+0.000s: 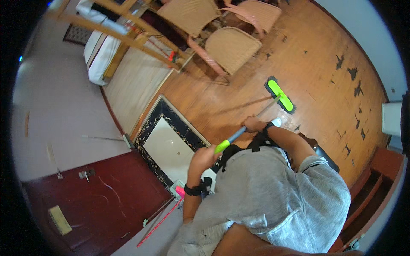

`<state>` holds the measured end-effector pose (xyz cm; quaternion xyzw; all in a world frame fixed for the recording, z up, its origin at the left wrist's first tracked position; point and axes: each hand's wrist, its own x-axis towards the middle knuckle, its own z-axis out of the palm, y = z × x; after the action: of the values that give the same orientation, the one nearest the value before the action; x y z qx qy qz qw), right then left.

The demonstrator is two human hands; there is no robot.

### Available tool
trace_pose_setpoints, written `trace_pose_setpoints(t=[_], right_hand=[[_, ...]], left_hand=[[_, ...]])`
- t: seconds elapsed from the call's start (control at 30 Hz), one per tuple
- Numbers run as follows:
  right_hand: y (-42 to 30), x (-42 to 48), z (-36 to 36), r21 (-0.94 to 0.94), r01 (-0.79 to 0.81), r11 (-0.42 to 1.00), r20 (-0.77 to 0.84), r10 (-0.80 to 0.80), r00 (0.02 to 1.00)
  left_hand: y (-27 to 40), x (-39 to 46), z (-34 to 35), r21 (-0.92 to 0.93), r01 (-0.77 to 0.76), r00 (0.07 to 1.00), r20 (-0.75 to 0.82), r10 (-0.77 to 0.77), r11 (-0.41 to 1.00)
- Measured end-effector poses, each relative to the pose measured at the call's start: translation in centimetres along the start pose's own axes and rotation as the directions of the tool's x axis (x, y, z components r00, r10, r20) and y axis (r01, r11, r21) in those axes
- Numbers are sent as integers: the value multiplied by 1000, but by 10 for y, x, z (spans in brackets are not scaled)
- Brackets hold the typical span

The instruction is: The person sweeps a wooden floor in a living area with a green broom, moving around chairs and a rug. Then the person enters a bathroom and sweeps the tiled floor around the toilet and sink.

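Observation:
Both my hands are closed around the pole of a long-handled floor mop (236, 134). My left hand (202, 159) grips the lime-green end of the pole near my waist. Lower on the grey pole, my right hand (254, 124) holds on with the arm reaching forward. The mop's lime-green head (280, 96), fringed in dark grey, rests on the wood-look floor (237, 92) ahead and right of me. A white shoe tip (276, 122) shows just behind the head. Black bands circle both wrists.
Tan-seated chairs (233, 48) and a wooden frame (128, 35) stand ahead. Dark torn patches (358, 89) mark the floor at right. A black-bordered white tile panel (169, 144) lies left, near a dark red door (96, 198). A pink-and-white striped pole (160, 222) leans there. Brown shelving (368, 192) stands right.

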<state>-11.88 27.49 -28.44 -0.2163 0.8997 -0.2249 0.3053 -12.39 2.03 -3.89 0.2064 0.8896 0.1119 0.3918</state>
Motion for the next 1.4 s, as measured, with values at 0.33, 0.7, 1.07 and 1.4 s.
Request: trace_pose_setpoints(t=[0.33,0.7,1.07,1.4], right_hand=[[-149,90,-10,-20,267,964,271,-252,929],[-340,271,51,-104,557,824,381,-484,788],[-532,423,71,27,812,584,340,-769,541],[-717,515,138,-104,585,804,120,-574,810]], left_hand=[[-119,-100,-22,-77,32,990,-135,-43,997],[-317,-221,-57,-142,276,888,-340,-309,951],[-484,-333,-34,-328,388,820,-304,-485,861],[-692,-409,-41,-347,295,891,-237,-388,890]])
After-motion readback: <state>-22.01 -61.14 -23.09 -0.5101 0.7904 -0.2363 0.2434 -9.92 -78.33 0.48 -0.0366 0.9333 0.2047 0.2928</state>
